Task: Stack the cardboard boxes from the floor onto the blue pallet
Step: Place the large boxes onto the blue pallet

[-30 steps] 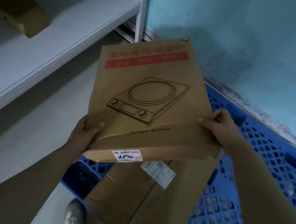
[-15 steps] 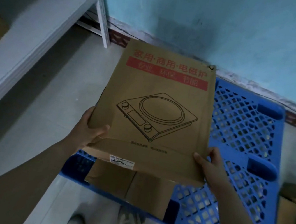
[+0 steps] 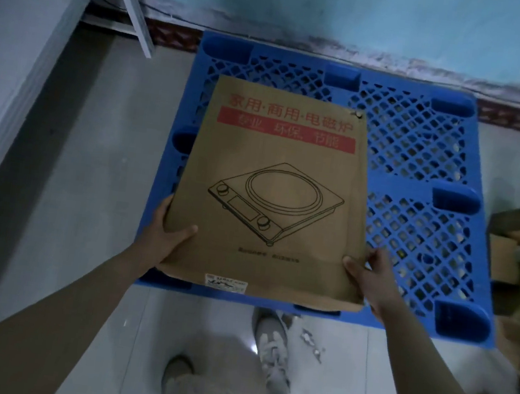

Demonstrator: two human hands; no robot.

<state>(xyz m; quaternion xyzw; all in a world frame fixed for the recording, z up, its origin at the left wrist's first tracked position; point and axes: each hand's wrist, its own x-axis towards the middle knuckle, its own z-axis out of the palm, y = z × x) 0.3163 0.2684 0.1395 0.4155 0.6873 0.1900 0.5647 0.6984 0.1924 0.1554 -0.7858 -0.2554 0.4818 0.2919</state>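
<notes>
Fingers (image 3: pixel 185 232) of left hand (image 3: pixel 164 238) and right hand (image 3: pixel 372 276) grip a flat brown cardboard box (image 3: pixel 272 192) over the blue plastic lattice pallet (image 3: pixel 424 145), not yet released, with more brown cartons (image 3: pixel 512 226) waiting on the floor (image 3: pixel 89 174).

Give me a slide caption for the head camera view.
Left hand and right hand hold a flat brown cardboard box over a blue plastic lattice pallet.

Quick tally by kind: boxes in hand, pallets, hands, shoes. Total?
Box: 1
Pallet: 1
Hands: 2 (left hand, right hand, both gripping the box)
Shoes: 2 (left shoe, right shoe)
Total: 6
Cardboard pile at right is too blurred to count, so it is left out.
</notes>
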